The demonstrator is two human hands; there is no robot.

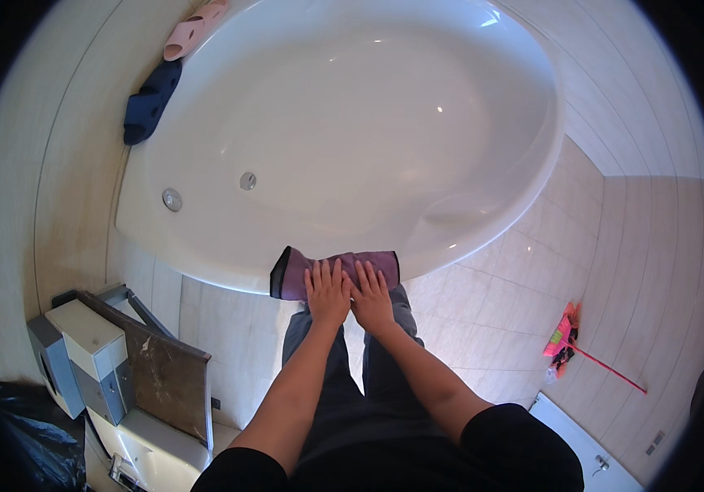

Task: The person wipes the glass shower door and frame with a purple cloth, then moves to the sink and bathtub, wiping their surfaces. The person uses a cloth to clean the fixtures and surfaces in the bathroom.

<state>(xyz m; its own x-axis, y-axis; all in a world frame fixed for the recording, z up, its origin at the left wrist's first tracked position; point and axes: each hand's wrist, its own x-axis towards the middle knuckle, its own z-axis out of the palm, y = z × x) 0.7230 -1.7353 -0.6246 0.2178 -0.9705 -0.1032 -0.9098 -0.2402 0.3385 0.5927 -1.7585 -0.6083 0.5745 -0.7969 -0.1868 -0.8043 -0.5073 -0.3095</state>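
A folded purple cloth (293, 277) with dark edging lies along the near rim of a white bathtub (204, 264). My left hand (329, 293) rests flat on the middle of the cloth, its fingers stretched out and a little apart. Just beside it, my right hand (371, 298) presses on the cloth in the same way, fingers spread. The two hands almost meet at the thumbs. Neither one is wrapped around the cloth.
Dark blue clogs (152, 102) and pink clogs (194, 29) sit on the tub's far-left edge. At lower left stand a cabinet (97, 353) and a dark stained panel (167, 377). A red-handled broom (610, 367) leans at right, above a white door (573, 435).
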